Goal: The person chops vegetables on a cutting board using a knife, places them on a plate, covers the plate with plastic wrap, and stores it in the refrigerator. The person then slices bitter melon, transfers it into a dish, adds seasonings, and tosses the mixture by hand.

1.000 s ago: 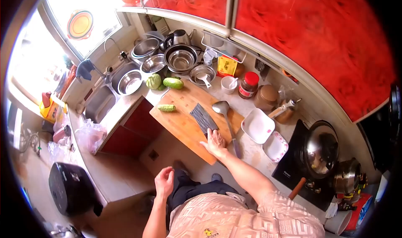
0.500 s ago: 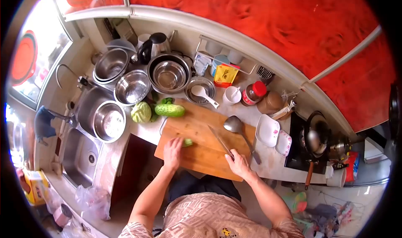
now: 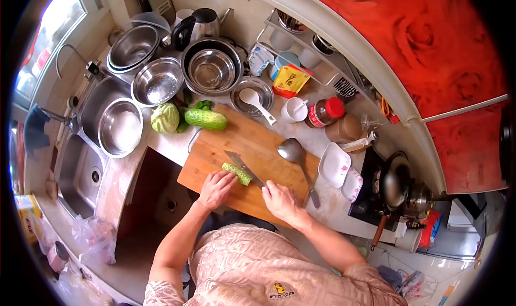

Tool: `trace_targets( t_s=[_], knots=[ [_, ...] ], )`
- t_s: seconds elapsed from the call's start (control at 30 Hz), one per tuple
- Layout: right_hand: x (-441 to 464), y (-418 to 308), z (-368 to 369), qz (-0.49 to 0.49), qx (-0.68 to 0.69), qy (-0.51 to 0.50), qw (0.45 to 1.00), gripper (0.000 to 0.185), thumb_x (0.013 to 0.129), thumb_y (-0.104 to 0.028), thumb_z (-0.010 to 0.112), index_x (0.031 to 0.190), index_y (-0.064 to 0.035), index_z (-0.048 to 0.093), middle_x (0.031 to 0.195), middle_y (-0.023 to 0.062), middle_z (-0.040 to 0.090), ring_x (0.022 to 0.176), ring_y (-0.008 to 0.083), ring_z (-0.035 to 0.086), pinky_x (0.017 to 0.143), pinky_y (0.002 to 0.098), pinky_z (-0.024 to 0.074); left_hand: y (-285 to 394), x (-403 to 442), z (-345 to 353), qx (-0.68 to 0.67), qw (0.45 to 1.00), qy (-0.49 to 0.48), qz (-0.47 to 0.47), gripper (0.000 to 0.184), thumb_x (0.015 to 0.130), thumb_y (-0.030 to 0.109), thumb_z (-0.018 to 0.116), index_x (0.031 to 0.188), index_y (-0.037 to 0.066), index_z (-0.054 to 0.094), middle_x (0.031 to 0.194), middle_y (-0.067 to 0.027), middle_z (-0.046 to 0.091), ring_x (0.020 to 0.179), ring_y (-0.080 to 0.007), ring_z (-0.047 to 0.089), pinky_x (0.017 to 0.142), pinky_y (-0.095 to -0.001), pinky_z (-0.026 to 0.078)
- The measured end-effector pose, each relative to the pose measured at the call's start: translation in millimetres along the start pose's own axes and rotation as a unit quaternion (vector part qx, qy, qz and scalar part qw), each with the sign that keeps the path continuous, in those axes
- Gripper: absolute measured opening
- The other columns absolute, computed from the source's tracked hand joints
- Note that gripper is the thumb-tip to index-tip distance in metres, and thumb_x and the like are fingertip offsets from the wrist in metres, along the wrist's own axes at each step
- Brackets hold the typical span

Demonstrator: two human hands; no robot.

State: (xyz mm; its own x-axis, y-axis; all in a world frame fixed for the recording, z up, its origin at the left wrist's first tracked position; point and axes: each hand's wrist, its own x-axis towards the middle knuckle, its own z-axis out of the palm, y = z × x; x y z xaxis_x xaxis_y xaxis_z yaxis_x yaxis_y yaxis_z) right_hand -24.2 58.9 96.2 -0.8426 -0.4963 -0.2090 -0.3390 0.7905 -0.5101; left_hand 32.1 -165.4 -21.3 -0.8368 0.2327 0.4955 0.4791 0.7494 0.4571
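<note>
A short green cucumber piece (image 3: 236, 173) lies near the left part of the near edge of a wooden cutting board (image 3: 242, 134), with the blade of a knife (image 3: 243, 166) alongside its far side. The left hand (image 3: 216, 189) bends its fingers over the piece's left end; whether that grip closes around it cannot be told. The right hand (image 3: 280, 199) has its grip clamped on the knife's handle. Cutting looks to be at an early stage: the piece appears to be in one length, and no loose slices can be made out on the board. A larger cucumber (image 3: 207, 119), apparently uncut, lies toward the board's far left corner, beside a cabbage (image 3: 165, 118) that also looks whole. A ladle (image 3: 291, 150) rests across the board's right edge; beyond it, on the desk (image 3: 336, 212), stands a white dish (image 3: 334, 165) with no cut pieces visible.
</note>
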Motion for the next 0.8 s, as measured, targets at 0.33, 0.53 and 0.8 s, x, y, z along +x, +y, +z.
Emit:
trace_targets(
  t_s=[0.33, 0.53, 0.8],
  knots=[
    [-2, 4, -10, -0.051, -0.107, -0.096, 0.988, 0.019, 0.095, -0.021, 0.05, 0.092, -0.0027, 0.053, 0.078, 0.0207, 0.065, 0.071, 0.0428, 0.064, 0.063, 0.0532, 0.0509, 8, 7, 7, 0.058, 0.998, 0.021, -0.031, 0.039, 0.073, 0.007, 0.062, 0.111, 0.003, 0.065, 0.114, -0.0069, 0.062, 0.107, -0.0244, 0.058, 0.09, -0.0388, 0.047],
    [-3, -5, -17, -0.015, -0.108, -0.136, 0.985, 0.019, 0.096, -0.021, 0.048, 0.094, -0.0017, 0.052, 0.082, 0.022, 0.066, 0.072, 0.0437, 0.064, 0.065, 0.0553, 0.051, 3, 6, 11, 0.027, 0.999, 0.015, -0.042, 0.041, 0.07, 0.007, 0.066, 0.111, 0.006, 0.064, 0.114, -0.0079, 0.061, 0.105, -0.0277, 0.057, 0.088, -0.0397, 0.046],
    [10, -15, -9, -0.002, -0.16, -0.167, 0.973, 0.014, 0.093, -0.014, 0.048, 0.095, -0.0004, 0.052, 0.082, 0.0226, 0.067, 0.073, 0.0423, 0.066, 0.065, 0.054, 0.0521, 4, 9, 8, -0.001, 0.997, 0.034, -0.075, 0.037, 0.071, 0.005, 0.068, 0.108, 0.004, 0.065, 0.111, -0.0097, 0.062, 0.104, -0.0291, 0.058, 0.086, -0.0403, 0.046]
  ],
)
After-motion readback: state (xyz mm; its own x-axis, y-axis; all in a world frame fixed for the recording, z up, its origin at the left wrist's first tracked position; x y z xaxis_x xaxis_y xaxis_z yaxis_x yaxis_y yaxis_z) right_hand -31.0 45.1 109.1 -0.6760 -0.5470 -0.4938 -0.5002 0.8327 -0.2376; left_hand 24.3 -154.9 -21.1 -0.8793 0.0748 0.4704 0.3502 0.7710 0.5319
